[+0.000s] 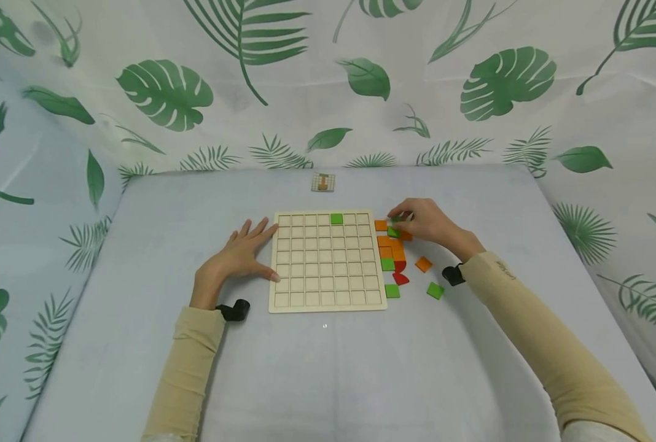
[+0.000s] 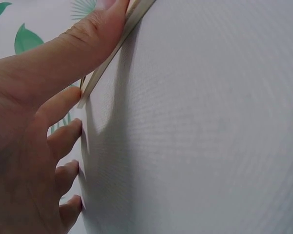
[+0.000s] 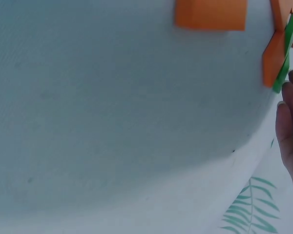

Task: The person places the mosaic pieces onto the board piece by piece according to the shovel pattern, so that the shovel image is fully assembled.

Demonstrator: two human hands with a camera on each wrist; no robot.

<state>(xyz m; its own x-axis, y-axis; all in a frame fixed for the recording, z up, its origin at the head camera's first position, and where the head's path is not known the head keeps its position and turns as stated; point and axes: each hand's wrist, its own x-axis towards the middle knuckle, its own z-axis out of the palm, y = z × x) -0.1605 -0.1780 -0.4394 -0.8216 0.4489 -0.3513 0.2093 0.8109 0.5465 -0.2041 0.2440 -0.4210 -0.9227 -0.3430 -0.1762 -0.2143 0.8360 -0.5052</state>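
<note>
A pale wooden grid board [image 1: 326,261] lies flat, with one green square tile [image 1: 336,219] in its top row. My left hand [image 1: 242,253] spreads its fingers at the board's left side, index fingertip and thumb touching the edge. In the left wrist view the thumb [image 2: 83,41] rests on the board's rim. Beyond the board's upper right corner, my right hand [image 1: 424,220] pinches a green tile [image 1: 397,218] above a small heap of tiles. Another green tile [image 1: 394,232] lies just under the fingertips, overlapping orange tiles [image 1: 406,236]. The right wrist view catches only part of the fingers.
Along the board's right edge sit orange tiles [image 1: 397,250], green tiles and red curved pieces [image 1: 400,279]. Farther right lie a loose orange tile [image 1: 424,264] and a green tile [image 1: 435,290]. A small patterned card [image 1: 323,182] is behind the board. Leaf-print cloth hangs around the table.
</note>
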